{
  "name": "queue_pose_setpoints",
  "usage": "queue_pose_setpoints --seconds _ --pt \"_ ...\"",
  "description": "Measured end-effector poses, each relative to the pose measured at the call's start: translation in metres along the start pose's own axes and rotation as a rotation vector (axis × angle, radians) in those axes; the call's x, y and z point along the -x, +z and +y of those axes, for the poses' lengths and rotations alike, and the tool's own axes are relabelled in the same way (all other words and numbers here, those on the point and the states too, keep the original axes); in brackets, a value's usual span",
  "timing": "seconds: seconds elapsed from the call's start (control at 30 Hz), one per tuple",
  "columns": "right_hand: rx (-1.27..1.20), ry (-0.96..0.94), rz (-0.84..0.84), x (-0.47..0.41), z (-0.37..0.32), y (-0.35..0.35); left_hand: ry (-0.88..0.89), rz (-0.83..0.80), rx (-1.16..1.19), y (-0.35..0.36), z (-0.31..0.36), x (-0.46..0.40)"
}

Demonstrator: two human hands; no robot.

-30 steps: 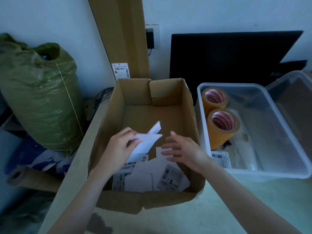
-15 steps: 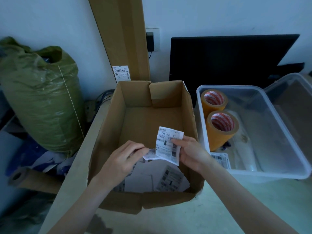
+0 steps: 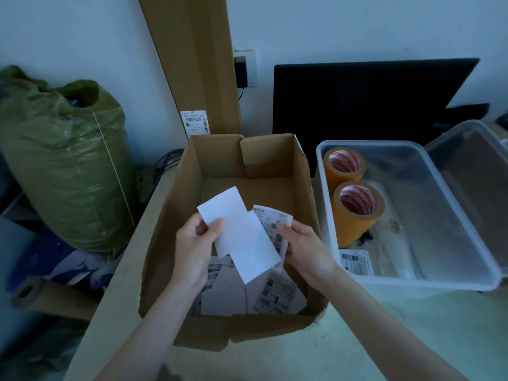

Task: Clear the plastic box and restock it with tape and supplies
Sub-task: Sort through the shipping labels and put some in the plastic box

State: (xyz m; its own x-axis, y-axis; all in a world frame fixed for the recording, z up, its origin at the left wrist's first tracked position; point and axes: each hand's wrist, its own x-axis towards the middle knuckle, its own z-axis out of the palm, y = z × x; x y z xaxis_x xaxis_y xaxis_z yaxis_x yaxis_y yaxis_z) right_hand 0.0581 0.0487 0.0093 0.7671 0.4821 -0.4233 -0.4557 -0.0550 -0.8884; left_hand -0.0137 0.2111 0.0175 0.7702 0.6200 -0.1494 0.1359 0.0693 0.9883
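Observation:
An open cardboard box [image 3: 170,224] stands in front of me with several printed labels [image 3: 277,295] lying on its bottom. Over it, my left hand [image 3: 193,243] pinches a blank white slip [image 3: 242,237] by its upper left corner. My right hand [image 3: 305,246] holds a printed label [image 3: 270,220] just behind that slip. To the right is a clear plastic box [image 3: 450,281] with two rolls of tan tape [image 3: 357,213] upright at its left end and a label [image 3: 356,261] on its floor.
A second clear container [image 3: 478,166] leans at the far right. A black monitor [image 3: 365,103] stands behind the boxes. A tall cardboard panel [image 3: 192,56] leans on the wall. A full green sack [image 3: 63,166] and a cardboard tube [image 3: 46,295] sit left of the table edge.
My left hand lifted a blank white slip out of the cardboard box and brought it up in front of the printed label that my right hand picked up.

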Motion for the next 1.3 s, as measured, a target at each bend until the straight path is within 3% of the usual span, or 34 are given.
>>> queue_pose_setpoints --seconds 0.13,0.2,0.3,0.37,0.57,0.83,0.93,1.1,1.17,1.23,1.3 --pt "-0.006 0.047 -0.029 0.0 0.002 -0.005 0.137 0.071 -0.041 -0.004 0.009 -0.009" --pt "-0.062 0.081 -0.038 0.0 0.002 -0.008 0.342 0.033 -0.189 -0.007 0.016 -0.007" --pt "-0.157 0.122 -0.061 -0.002 0.001 -0.011 0.858 -0.208 -0.48 -0.014 0.022 -0.005" --pt "-0.19 0.13 -0.1 -0.003 -0.003 -0.011 1.023 -0.374 -0.579 -0.016 0.018 -0.006" --pt "-0.301 0.105 -0.134 -0.002 -0.012 -0.016 1.113 -0.35 -0.701 -0.025 0.003 -0.012" --pt "-0.149 -0.017 -0.141 0.007 -0.014 -0.004 1.261 -0.315 -0.896 -0.027 -0.011 -0.018" --pt "-0.171 -0.005 -0.138 0.007 -0.014 -0.002 1.154 -0.187 -0.966 -0.025 -0.008 -0.021" --pt "-0.251 0.051 -0.121 0.006 -0.01 -0.004 0.473 0.019 -0.673 -0.008 -0.003 -0.012" --pt "-0.252 0.065 -0.111 0.007 -0.008 -0.006 0.261 0.024 -0.51 -0.001 -0.003 -0.011" --pt "-0.245 0.07 -0.107 0.007 -0.007 -0.008 0.162 -0.015 -0.421 0.003 0.0 -0.008" --pt "-0.23 0.07 -0.109 0.007 -0.007 -0.009 0.174 -0.071 -0.435 0.005 0.005 -0.005"
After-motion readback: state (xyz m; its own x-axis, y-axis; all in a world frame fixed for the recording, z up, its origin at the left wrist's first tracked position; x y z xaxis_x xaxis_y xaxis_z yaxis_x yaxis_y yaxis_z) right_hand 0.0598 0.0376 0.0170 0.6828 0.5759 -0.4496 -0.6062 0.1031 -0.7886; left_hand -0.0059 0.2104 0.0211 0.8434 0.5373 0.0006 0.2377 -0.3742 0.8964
